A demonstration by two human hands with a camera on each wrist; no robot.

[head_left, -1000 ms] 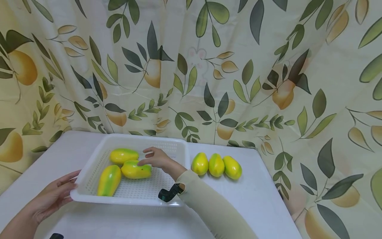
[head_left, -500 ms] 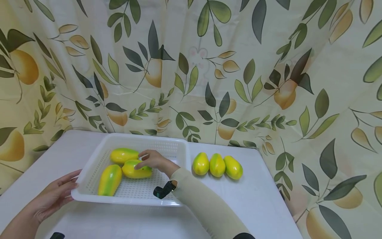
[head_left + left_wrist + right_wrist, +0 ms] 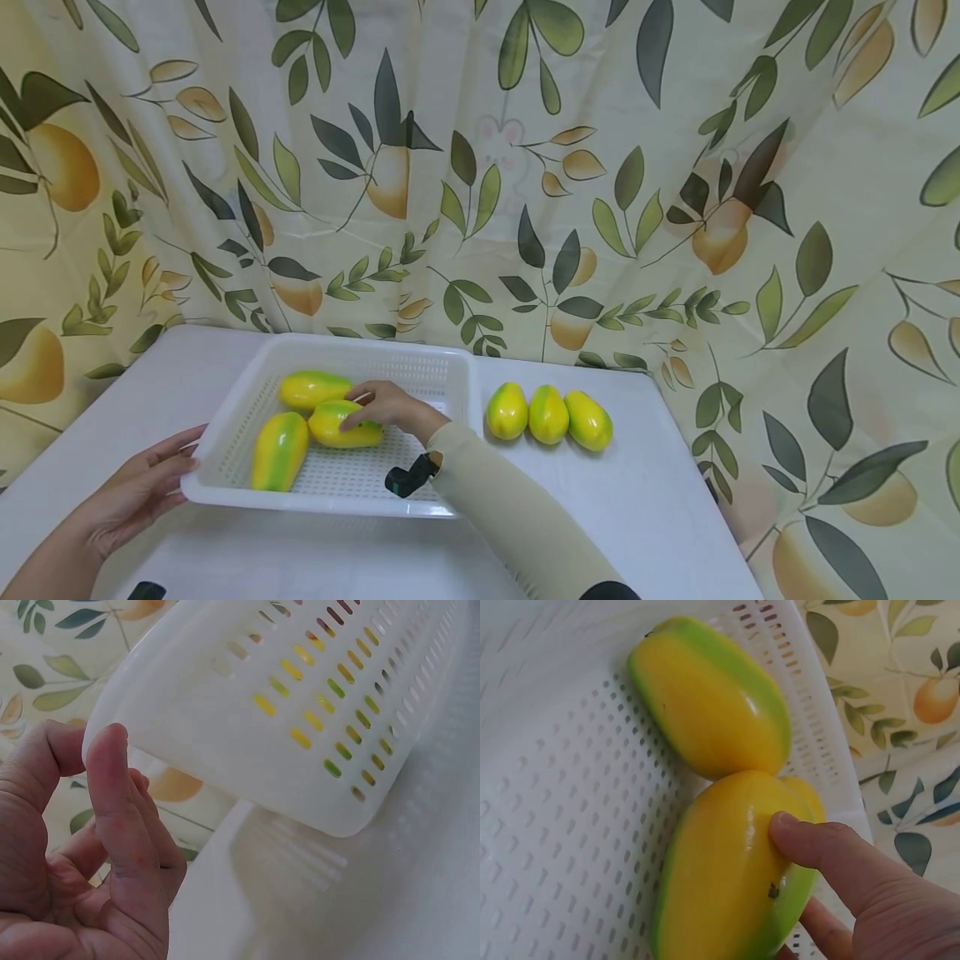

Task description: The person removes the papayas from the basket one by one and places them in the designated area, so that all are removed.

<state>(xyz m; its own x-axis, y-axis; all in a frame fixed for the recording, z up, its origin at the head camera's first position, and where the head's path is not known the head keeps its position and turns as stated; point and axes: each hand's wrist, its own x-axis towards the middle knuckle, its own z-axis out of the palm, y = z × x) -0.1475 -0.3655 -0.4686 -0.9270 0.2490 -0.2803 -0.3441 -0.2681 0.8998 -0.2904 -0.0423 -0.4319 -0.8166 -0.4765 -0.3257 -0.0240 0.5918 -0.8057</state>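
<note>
A white perforated plastic basket (image 3: 315,502) stands on the table with three yellow-green papayas in it. My left hand (image 3: 142,492) pinches its near left corner, thumb and finger on the rim in the left wrist view. Inside the basket, my right hand (image 3: 397,410) grips the rightmost papaya (image 3: 720,862), thumb on one side and fingers reaching round the other, partly hidden beneath the fruit. One papaya (image 3: 279,454) lies in front of it to the left. Another papaya (image 3: 311,390) lies at the back.
Right of the basket, three more papayas sit in a row on the white-covered table (image 3: 645,500): a left one (image 3: 507,411), a middle one (image 3: 548,414) and a tilted right one (image 3: 588,421). A leaf-and-fruit patterned curtain (image 3: 465,275) hangs behind the table.
My right hand has lowered from just above the rightmost papaya in the basket and closed its fingers round it. The left hand keeps its hold on the basket corner.
</note>
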